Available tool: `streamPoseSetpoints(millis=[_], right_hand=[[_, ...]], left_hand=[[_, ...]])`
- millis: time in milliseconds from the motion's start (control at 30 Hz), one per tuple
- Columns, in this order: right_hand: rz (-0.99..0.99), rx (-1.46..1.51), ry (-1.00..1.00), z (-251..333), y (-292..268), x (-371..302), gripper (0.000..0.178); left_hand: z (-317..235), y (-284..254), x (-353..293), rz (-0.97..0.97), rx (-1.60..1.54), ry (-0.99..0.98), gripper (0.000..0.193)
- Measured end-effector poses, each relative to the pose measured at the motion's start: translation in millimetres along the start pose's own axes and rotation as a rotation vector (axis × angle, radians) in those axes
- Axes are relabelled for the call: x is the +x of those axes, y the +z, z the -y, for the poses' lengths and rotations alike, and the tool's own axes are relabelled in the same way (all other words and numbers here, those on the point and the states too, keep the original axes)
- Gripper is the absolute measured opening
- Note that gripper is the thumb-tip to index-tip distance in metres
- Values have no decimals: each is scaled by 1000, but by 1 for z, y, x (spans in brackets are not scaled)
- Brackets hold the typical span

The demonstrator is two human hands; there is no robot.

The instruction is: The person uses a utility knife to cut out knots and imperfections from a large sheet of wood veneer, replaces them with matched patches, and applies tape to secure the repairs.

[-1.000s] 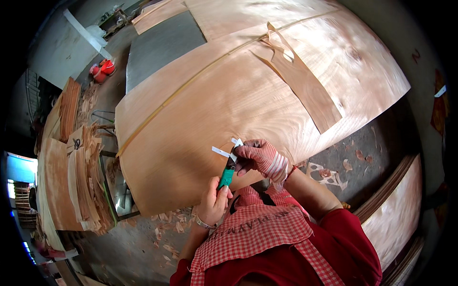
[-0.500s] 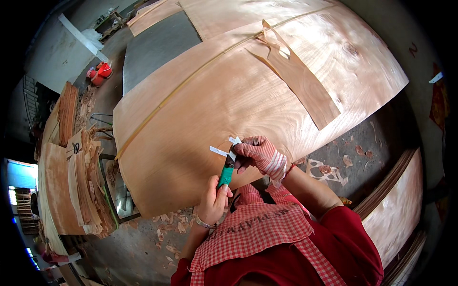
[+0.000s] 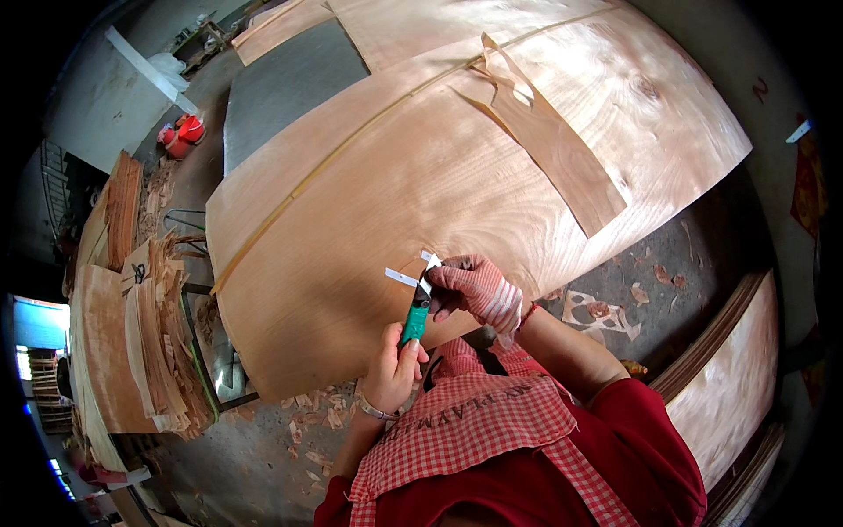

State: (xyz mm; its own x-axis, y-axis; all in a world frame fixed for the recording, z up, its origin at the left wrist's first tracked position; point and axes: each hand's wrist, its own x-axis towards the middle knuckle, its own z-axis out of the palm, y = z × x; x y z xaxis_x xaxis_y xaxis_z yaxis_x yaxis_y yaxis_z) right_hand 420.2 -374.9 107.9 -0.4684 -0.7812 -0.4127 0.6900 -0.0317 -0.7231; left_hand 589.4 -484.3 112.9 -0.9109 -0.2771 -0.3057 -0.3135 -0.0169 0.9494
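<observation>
My left hand (image 3: 392, 367), bare, is closed round the green grip of a hand tool with a dark head (image 3: 416, 318); its exact kind is hard to make out. In a striped, stained glove, my right hand (image 3: 479, 288) has its thumb and fingers pinched by the tool's tip, at a small piece of white tape (image 3: 426, 286). Its fingertips are partly hidden. A short white tape strip (image 3: 401, 277) lies on the large wood veneer sheet (image 3: 325, 263) just left of the tip. Another bit of white tape (image 3: 430, 257) shows just above.
A torn veneer strip (image 3: 562, 167) lies across the sheet at the right. A long thin yellowish strip (image 3: 325, 171) runs along its far side. Stacked veneer (image 3: 114, 342) stands left, more sheets (image 3: 729, 378) at lower right. Red buckets (image 3: 182, 136) stand on the scrap-strewn floor.
The white piece at the tool's tip shows less and sits slightly lower, turned from before. My right hand has shifted slightly; my left keeps its hold on the tool.
</observation>
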Motion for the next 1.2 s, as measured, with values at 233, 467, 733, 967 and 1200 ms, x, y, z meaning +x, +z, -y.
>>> streamPoseSetpoints(millis=[233, 467, 733, 967, 1200], right_hand=[[34, -37, 24, 0, -2, 3, 23], [46, -34, 12, -2, -2, 3, 22], [51, -47, 4, -3, -4, 2, 22], [94, 50, 3, -9, -6, 2, 26], [185, 68, -219, -26, 19, -8, 32]], left_hand=[[-2, 0, -1, -8, 12, -3, 17], [-1, 1, -1, -12, 21, -5, 16], [-1, 3, -2, 9, 37, -3, 18], [12, 5, -4, -55, 124, 156, 19], [8, 11, -9, -358, 447, 406, 15]])
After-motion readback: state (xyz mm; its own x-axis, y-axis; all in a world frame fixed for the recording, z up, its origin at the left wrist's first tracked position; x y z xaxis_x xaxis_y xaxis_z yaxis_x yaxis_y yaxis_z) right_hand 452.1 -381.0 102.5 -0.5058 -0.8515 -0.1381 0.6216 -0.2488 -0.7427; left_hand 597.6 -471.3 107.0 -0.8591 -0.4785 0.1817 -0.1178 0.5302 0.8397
